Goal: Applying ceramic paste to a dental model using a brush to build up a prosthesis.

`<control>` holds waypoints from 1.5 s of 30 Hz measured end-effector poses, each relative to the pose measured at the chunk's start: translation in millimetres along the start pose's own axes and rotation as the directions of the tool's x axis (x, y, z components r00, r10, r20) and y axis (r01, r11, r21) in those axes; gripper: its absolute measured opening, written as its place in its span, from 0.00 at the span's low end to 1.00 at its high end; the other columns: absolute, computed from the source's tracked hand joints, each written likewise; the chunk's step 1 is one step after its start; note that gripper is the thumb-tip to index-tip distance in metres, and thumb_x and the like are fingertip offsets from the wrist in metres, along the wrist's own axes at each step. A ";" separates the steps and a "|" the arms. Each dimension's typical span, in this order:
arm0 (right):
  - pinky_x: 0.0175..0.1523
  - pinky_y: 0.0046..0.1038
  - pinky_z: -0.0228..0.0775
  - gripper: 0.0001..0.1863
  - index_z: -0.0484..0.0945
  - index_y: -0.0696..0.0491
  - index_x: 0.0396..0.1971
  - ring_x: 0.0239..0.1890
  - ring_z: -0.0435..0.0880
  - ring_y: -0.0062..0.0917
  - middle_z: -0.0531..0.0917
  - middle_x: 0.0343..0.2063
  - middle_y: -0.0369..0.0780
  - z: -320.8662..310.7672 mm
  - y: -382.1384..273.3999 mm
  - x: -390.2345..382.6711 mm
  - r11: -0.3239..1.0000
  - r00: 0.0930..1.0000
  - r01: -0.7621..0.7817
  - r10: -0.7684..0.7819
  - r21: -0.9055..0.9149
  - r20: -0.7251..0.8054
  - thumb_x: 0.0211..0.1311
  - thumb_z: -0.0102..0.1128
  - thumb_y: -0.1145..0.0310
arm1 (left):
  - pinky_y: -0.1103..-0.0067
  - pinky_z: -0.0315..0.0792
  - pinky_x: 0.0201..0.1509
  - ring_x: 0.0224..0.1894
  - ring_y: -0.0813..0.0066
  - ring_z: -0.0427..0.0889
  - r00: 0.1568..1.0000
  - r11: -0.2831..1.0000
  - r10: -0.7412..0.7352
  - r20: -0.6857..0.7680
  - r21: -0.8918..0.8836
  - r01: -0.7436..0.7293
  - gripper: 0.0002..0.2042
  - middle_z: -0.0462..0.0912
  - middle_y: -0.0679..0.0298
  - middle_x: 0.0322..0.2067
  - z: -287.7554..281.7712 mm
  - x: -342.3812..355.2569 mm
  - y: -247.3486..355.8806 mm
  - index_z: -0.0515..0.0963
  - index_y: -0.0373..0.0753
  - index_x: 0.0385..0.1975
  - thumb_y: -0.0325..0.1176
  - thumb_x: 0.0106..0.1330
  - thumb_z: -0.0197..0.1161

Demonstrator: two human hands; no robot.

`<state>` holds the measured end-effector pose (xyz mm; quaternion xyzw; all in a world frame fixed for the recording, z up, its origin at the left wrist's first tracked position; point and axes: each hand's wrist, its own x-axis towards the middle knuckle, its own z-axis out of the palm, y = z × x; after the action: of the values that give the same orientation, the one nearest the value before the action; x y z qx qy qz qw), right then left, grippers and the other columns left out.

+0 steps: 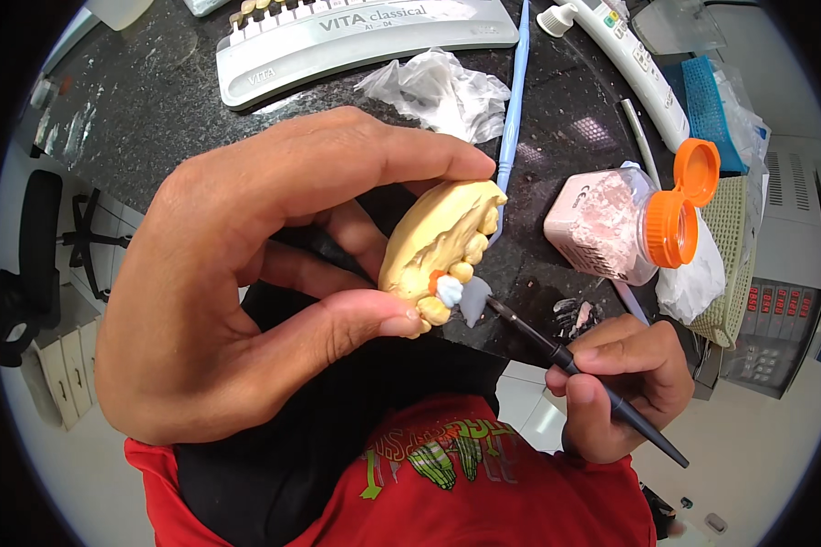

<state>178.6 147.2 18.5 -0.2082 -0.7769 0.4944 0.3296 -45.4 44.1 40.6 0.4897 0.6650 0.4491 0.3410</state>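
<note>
My left hand (219, 283) pinches a yellowish dental plaster model (429, 232) between thumb and fingers, its row of teeth turned to the right. One tooth (449, 291) in the row is bluish white, with an orange-red patch (435, 277) beside it at the gum. In my right hand (629, 383) is a slim black brush (556, 351), held like a pen. Its tip points at the model, close to the white tooth. A pale grey-blue smear (473, 301) shows at the brush tip; whether it lies on the counter or touches the brush I cannot tell.
On the dark speckled counter (137, 118) stand a grey tooth shade guide (365, 50), crumpled tissue (438, 91), a blue stick-like tool (514, 100) and a tipped jar of pink powder (597, 223) with its orange lid (696, 171) flipped back. A white handheld device (634, 68) lies at the far right.
</note>
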 end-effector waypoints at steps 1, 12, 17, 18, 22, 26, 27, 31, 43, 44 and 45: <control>0.26 0.17 0.75 0.09 0.77 0.64 0.27 0.20 0.82 0.22 0.82 0.20 0.46 0.2 -0.2 -0.3 1.000 1.000 -0.002 0.002 -0.004 -0.002 0.42 0.65 0.84 | 0.89 0.77 0.36 0.31 0.84 0.76 0.998 0.995 0.064 -0.001 0.075 -0.063 0.31 0.76 0.58 0.44 0.7 0.5 -3.8 0.73 0.24 0.51 0.35 0.48 0.74; 0.26 0.19 0.76 0.09 0.78 0.64 0.26 0.20 0.83 0.24 0.82 0.20 0.46 1.6 -2.6 1.0 0.999 0.998 -0.037 0.039 0.026 -0.047 0.42 0.67 0.83 | 0.90 0.76 0.35 0.30 0.86 0.73 0.999 0.996 -0.032 0.020 -0.083 0.034 0.31 0.76 0.58 0.43 -3.3 1.9 7.0 0.72 0.25 0.52 0.35 0.49 0.73; 0.27 0.20 0.77 0.11 0.79 0.64 0.29 0.22 0.84 0.26 0.83 0.22 0.47 -3.1 -1.2 5.2 0.999 0.995 0.027 -0.023 -0.035 0.099 0.42 0.69 0.83 | 0.90 0.76 0.36 0.30 0.86 0.74 0.989 0.985 0.119 0.084 -0.138 -0.107 0.30 0.76 0.59 0.42 -10.3 0.2 -17.8 0.73 0.25 0.52 0.31 0.48 0.73; 0.26 0.20 0.77 0.12 0.79 0.63 0.29 0.21 0.84 0.26 0.83 0.22 0.47 -1.4 0.6 5.0 0.998 0.994 0.067 -0.066 -0.002 0.089 0.42 0.69 0.83 | 0.89 0.76 0.36 0.30 0.85 0.74 0.991 0.985 0.105 0.078 -0.143 -0.093 0.29 0.76 0.59 0.42 -10.1 -1.6 -17.2 0.73 0.26 0.52 0.29 0.48 0.72; 0.24 0.19 0.74 0.15 0.80 0.61 0.32 0.21 0.83 0.25 0.82 0.22 0.43 -5.5 0.9 6.4 0.979 0.972 0.189 -0.198 0.076 0.128 0.39 0.70 0.84 | 0.87 0.78 0.37 0.31 0.84 0.75 0.991 0.980 0.119 0.065 -0.167 -0.107 0.28 0.77 0.59 0.42 -9.9 -1.0 -15.4 0.74 0.29 0.52 0.22 0.46 0.71; 0.27 0.18 0.74 0.19 0.82 0.58 0.34 0.23 0.81 0.25 0.81 0.24 0.41 -4.9 -6.7 10.6 0.965 0.950 0.258 -0.264 0.055 0.169 0.35 0.71 0.83 | 0.86 0.80 0.38 0.31 0.84 0.76 0.992 0.978 0.096 0.083 -0.193 -0.078 0.28 0.76 0.58 0.43 -10.4 0.0 -14.8 0.74 0.30 0.52 0.19 0.46 0.70; 0.27 0.18 0.74 0.19 0.82 0.58 0.34 0.23 0.81 0.25 0.81 0.24 0.41 -5.2 -7.9 12.5 0.958 0.936 0.287 -0.286 0.023 0.206 0.35 0.71 0.83 | 0.86 0.80 0.38 0.31 0.84 0.76 0.992 0.978 0.099 0.081 -0.193 -0.082 0.28 0.76 0.58 0.43 -10.2 0.0 -14.7 0.74 0.30 0.52 0.19 0.46 0.70; 0.28 0.21 0.76 0.16 0.80 0.59 0.33 0.24 0.82 0.27 0.81 0.25 0.42 3.2 -6.9 10.2 0.953 0.945 0.304 -0.304 0.017 0.123 0.39 0.71 0.81 | 0.85 0.80 0.38 0.31 0.83 0.77 0.994 0.978 0.088 0.058 -0.194 -0.076 0.27 0.76 0.58 0.43 -9.3 -3.5 -11.3 0.75 0.32 0.52 0.18 0.46 0.68; 0.25 0.20 0.75 0.15 0.79 0.59 0.31 0.21 0.81 0.27 0.81 0.21 0.42 8.7 -2.0 14.5 0.943 0.938 0.332 -0.327 -0.027 0.118 0.39 0.71 0.80 | 0.87 0.80 0.37 0.31 0.84 0.75 0.992 0.972 0.120 0.049 -0.208 -0.108 0.27 0.76 0.59 0.43 -8.3 -1.0 -16.5 0.75 0.32 0.51 0.17 0.46 0.68; 0.25 0.20 0.75 0.15 0.79 0.59 0.31 0.21 0.81 0.27 0.81 0.21 0.42 8.9 -1.6 14.2 0.943 0.938 0.332 -0.327 -0.025 0.118 0.39 0.71 0.80 | 0.87 0.80 0.37 0.31 0.84 0.75 0.992 0.972 0.116 0.049 -0.213 -0.103 0.27 0.76 0.59 0.43 -8.3 -1.3 -16.5 0.75 0.32 0.51 0.18 0.46 0.68; 0.25 0.21 0.76 0.15 0.79 0.59 0.31 0.21 0.82 0.27 0.81 0.21 0.42 9.2 -1.3 13.6 0.944 0.940 0.328 -0.323 -0.027 0.114 0.39 0.71 0.80 | 0.87 0.80 0.37 0.31 0.84 0.75 0.992 0.972 0.115 0.048 -0.213 -0.102 0.27 0.76 0.59 0.43 -8.2 -1.5 -16.4 0.75 0.32 0.51 0.18 0.46 0.68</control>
<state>162.6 149.7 21.2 -0.0575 -0.8283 0.4259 0.3595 -58.0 38.6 28.3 0.4999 0.5755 0.5197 0.3857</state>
